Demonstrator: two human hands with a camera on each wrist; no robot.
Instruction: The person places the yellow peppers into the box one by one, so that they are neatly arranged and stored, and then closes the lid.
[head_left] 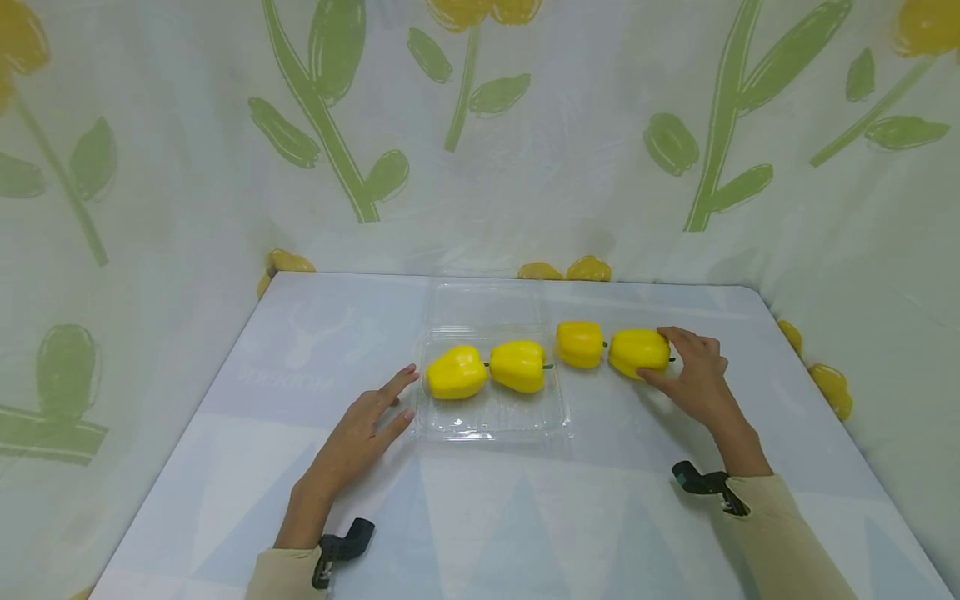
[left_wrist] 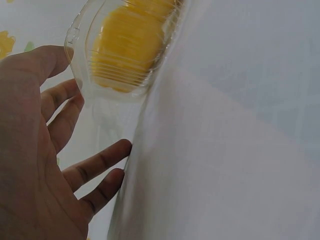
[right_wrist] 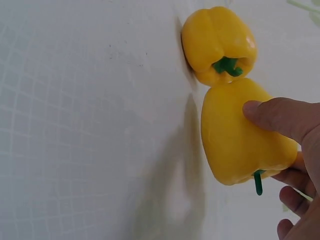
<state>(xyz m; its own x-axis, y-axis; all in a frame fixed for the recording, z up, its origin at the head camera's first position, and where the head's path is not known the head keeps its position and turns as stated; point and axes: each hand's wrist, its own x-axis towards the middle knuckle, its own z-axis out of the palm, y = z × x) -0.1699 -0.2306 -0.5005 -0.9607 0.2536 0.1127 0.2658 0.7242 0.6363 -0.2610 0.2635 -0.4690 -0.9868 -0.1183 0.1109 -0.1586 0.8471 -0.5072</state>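
Note:
My right hand (head_left: 697,379) grips a yellow bell pepper (right_wrist: 245,132) between thumb and fingers, its green stem pointing toward the palm side. In the right wrist view a shadow lies beside it on the table. Just left of it a second yellow pepper (head_left: 579,344) rests on the table. Two more, a left pepper (head_left: 456,372) and a right pepper (head_left: 517,367), lie side by side in a clear plastic clamshell box (head_left: 491,423) with its lid open. My left hand (head_left: 356,437) is at the box's left edge, fingers spread and extended, fingertips right at the rim.
The box's transparent lid (head_left: 487,302) leans back toward the table's far edge. A pale patterned tabletop (head_left: 525,525) lies under everything. Cloth with printed flowers (head_left: 570,167) hangs behind and at both sides. A black wrist camera (head_left: 345,546) is strapped to each wrist.

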